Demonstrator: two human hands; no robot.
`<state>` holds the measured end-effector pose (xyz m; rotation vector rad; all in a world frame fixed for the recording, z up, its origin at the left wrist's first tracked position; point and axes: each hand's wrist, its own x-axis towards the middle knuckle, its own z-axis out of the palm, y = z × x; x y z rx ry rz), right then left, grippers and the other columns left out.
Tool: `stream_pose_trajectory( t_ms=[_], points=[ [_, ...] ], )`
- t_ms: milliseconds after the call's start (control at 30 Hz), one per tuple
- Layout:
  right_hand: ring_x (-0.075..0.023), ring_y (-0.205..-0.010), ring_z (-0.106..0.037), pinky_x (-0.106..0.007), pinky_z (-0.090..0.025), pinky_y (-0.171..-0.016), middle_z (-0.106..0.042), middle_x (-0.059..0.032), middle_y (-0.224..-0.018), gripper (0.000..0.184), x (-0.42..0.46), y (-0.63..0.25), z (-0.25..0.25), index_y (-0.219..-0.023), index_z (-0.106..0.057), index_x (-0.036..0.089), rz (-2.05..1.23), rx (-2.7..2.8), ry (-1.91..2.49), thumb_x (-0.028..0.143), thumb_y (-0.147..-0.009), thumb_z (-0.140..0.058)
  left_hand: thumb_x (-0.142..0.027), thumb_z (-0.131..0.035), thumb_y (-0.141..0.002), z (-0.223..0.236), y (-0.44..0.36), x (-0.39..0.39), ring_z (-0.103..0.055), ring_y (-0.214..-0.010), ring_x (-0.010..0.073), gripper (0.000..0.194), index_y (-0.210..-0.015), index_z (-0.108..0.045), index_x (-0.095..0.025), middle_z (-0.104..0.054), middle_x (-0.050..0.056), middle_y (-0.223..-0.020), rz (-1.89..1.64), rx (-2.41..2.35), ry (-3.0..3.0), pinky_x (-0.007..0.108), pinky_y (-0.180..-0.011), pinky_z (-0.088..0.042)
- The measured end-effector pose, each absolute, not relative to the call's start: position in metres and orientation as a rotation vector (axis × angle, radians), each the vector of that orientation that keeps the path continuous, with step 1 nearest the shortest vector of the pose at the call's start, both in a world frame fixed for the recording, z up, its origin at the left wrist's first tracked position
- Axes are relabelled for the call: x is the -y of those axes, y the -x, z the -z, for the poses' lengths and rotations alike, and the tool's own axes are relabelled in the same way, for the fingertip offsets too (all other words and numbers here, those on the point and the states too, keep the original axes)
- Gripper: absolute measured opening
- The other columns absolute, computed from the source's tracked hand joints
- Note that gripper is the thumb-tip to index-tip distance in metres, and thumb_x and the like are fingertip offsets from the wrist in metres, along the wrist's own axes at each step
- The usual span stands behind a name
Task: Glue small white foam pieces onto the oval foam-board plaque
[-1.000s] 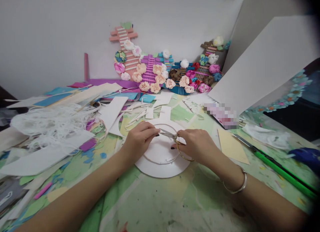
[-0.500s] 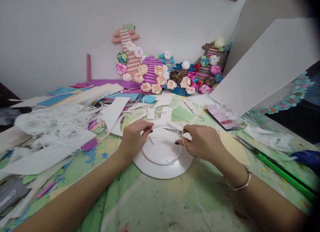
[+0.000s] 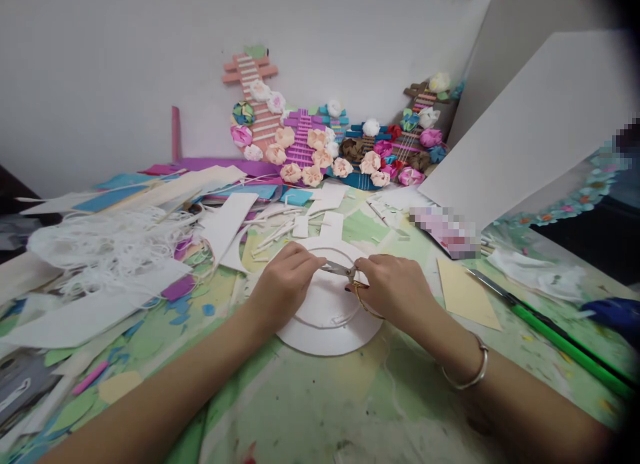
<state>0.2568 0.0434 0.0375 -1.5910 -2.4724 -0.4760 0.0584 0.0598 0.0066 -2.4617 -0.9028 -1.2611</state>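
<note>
A round white card piece (image 3: 327, 344) with a narrow neck (image 3: 331, 227) at its far side lies flat on the table in front of me. On it is a ring of thin white cord (image 3: 325, 327). My right hand (image 3: 395, 284) holds small scissors (image 3: 337, 269) with gold-coloured handles above the card, blades pointing left. Meeting the blade tips, the fingers of my left hand (image 3: 290, 281) are pinched together; whatever is between them is too small or hidden to make out.
Tangled white cord (image 3: 115, 251) and card scraps are heaped on the left. Paper-flower guitar models (image 3: 305, 144) lean against the wall. A green-handled cutter (image 3: 540, 324), a yellow card (image 3: 465, 294) and a phone (image 3: 445, 234) lie right, below a large white board (image 3: 530, 117).
My left hand has moved right, to the scissor tips, and my right hand slightly left. The scissor blades, parted before, now look closer together. A short strip below my left fingers is no longer visible there.
</note>
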Motion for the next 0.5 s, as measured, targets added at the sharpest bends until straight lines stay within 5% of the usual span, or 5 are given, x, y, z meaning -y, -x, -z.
stream_pose_trajectory(
  t_ms=[500],
  points=[
    [-0.0168, -0.06, -0.061, -0.028, -0.016, -0.047, -0.068, -0.0033, -0.067, 0.015, -0.0439, -0.2553, -0.042, -0.069, -0.063, 0.019, 0.346, 2.541, 1.66, 0.031, -0.077, -0.059, -0.01, -0.052, -0.081, -0.0074, -0.0529, -0.0623, -0.063, -0.075, 0.0161, 0.016, -0.084, -0.066, -0.018, -0.07, 0.004, -0.078, 1.345, 1.189, 2.528, 0.029, -0.07, -0.049]
  ],
)
